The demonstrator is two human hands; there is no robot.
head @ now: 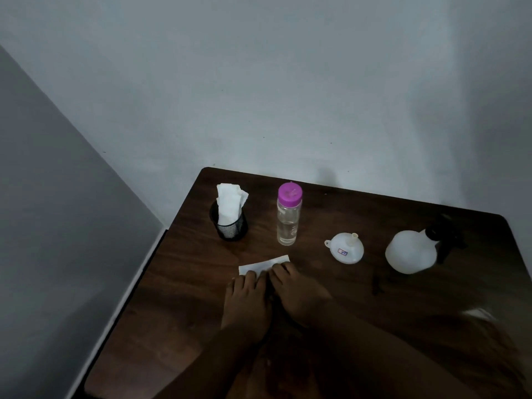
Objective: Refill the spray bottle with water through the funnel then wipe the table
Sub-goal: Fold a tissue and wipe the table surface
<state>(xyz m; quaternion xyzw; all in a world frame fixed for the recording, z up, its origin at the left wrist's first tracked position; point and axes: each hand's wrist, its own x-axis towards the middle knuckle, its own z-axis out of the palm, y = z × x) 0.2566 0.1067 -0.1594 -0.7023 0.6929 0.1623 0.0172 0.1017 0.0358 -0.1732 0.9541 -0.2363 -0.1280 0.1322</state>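
Fingers (250,280) flat and relaxed on both sides, nothing clenched from what I see on my feed. Left hand (247,298) and right hand (300,295) sit side by side at lower centre of the frame, fingertips pressing down on a folded white tissue (263,264) that lies flat on the dark wood worktop (431,298). The near edge of the tissue is covered by the fingers and the rest pokes out toward the wall.

Spray bottle (410,251), white body with a black head, is over at the right of the frame, well apart from the hands. It's too dim over there for me to say if it stands quite straight. Funnel (345,249) rests wide mouth down, spout up, between the spray bottle and the water bottle (288,217), touching neither. The water bottle stands upright with its purple cap on and has clear liquid in its lower part. Left of it, toward the worktop's back corner, a black mesh cup (231,227) holds more white tissues sticking up.
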